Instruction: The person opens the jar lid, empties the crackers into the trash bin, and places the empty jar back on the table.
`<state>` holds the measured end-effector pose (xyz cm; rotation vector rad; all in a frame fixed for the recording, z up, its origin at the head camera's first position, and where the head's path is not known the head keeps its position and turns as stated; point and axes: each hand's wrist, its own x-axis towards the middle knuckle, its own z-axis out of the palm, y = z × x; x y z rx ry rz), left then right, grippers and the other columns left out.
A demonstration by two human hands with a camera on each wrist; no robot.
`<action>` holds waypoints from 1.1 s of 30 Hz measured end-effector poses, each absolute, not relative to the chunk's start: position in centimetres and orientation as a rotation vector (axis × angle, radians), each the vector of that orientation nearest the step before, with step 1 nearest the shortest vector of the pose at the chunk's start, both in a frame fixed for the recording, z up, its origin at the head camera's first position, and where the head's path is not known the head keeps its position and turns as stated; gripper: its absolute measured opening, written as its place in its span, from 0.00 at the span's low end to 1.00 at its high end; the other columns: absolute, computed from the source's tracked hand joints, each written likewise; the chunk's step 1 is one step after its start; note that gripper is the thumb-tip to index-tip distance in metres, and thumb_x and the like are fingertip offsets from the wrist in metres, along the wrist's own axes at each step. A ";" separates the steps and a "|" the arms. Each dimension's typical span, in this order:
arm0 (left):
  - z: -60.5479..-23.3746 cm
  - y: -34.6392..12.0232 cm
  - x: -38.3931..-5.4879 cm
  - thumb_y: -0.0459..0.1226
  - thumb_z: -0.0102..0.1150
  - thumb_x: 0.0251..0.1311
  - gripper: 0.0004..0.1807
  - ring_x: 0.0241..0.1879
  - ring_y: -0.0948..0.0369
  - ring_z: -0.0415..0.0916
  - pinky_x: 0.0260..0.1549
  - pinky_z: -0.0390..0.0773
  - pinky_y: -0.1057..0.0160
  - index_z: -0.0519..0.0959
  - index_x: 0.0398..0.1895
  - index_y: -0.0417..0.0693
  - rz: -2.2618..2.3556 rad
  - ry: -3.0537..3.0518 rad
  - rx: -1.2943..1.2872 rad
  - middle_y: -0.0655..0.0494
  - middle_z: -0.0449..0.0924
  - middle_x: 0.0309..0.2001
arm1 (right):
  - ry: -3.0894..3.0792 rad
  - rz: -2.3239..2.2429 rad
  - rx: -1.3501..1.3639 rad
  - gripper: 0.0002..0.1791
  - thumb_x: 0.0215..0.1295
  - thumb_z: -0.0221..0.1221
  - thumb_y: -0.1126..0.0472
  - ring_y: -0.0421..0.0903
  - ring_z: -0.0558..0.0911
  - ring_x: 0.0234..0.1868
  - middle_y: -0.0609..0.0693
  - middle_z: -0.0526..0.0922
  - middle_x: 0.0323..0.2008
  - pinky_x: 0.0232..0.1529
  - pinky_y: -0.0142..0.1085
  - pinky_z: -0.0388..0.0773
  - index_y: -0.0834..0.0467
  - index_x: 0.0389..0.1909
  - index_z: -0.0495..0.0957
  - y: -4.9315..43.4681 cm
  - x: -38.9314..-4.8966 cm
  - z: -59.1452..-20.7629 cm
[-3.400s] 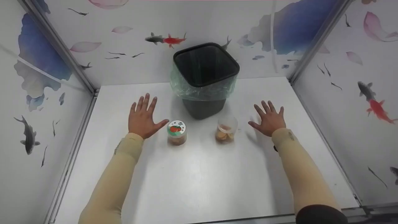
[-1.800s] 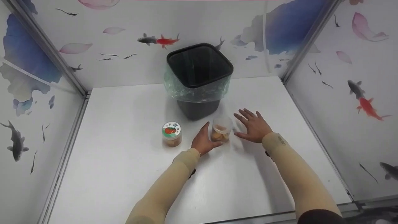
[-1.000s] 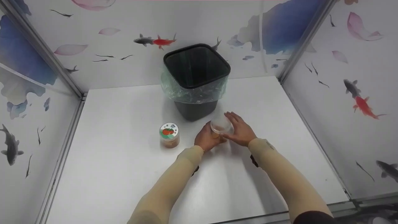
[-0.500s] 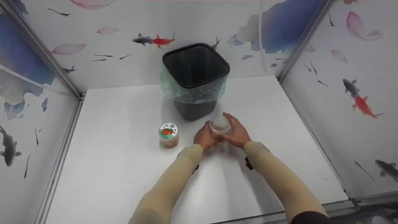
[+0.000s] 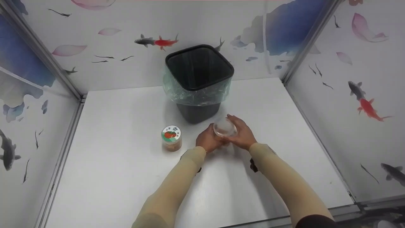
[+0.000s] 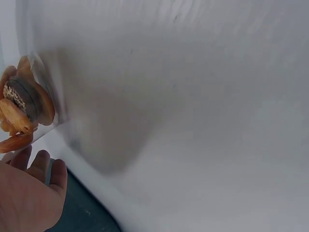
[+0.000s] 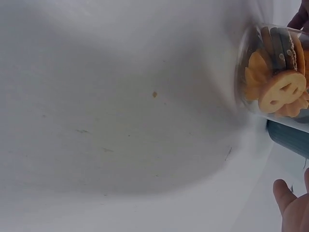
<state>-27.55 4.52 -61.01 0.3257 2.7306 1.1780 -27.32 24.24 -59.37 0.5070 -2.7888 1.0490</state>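
Observation:
A clear plastic jar of cookies (image 5: 224,127) stands between both hands in front of the bin. My left hand (image 5: 209,139) grips its lower body from the left. From the right, my right hand (image 5: 242,132) curls round its upper part at the transparent top. In the left wrist view, brown and orange cookies (image 6: 29,104) show through the jar wall, above the left hand (image 6: 29,195). The right wrist view shows a cookie with a face-like pattern (image 7: 282,92) inside, with part of the right hand (image 7: 295,212) below. Where the fingertips meet the lid is hidden.
To the left stands a second jar (image 5: 171,138) with a green, white and orange printed lid. A black bin (image 5: 199,110) with a pale green liner bag (image 5: 197,96) is behind the hands. Printed panels (image 5: 110,69) wall in the white table (image 5: 126,177) on three sides.
Both hands came from lying spread apart on the table to the cookie jar, the left first, then the right closing on its top. Over the last half second they barely moved.

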 end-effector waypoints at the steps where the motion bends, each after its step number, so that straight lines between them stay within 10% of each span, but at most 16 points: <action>1: -61.0 4.5 -27.6 0.63 0.73 0.43 0.57 0.63 0.55 0.72 0.61 0.69 0.56 0.61 0.74 0.48 1.176 2.734 0.328 0.52 0.74 0.65 | -2.787 1.060 0.505 0.51 0.49 0.70 0.32 0.47 0.59 0.74 0.45 0.64 0.73 0.71 0.47 0.55 0.52 0.72 0.67 24.3 -27.3 -59.4; 17: -61.4 4.8 -27.6 0.59 0.74 0.44 0.53 0.58 0.53 0.75 0.59 0.71 0.55 0.65 0.72 0.47 1.139 2.828 0.381 0.53 0.76 0.62 | -2.772 1.442 0.250 0.58 0.43 0.76 0.35 0.55 0.68 0.67 0.54 0.68 0.69 0.66 0.51 0.62 0.50 0.74 0.60 22.6 -26.4 -59.7; 33: -61.4 4.7 -27.8 0.62 0.72 0.42 0.51 0.54 0.53 0.79 0.55 0.74 0.56 0.67 0.69 0.49 1.067 2.852 0.382 0.52 0.81 0.57 | -2.705 1.503 0.176 0.57 0.40 0.78 0.38 0.46 0.62 0.72 0.42 0.62 0.73 0.68 0.52 0.58 0.45 0.73 0.63 22.2 -26.7 -60.3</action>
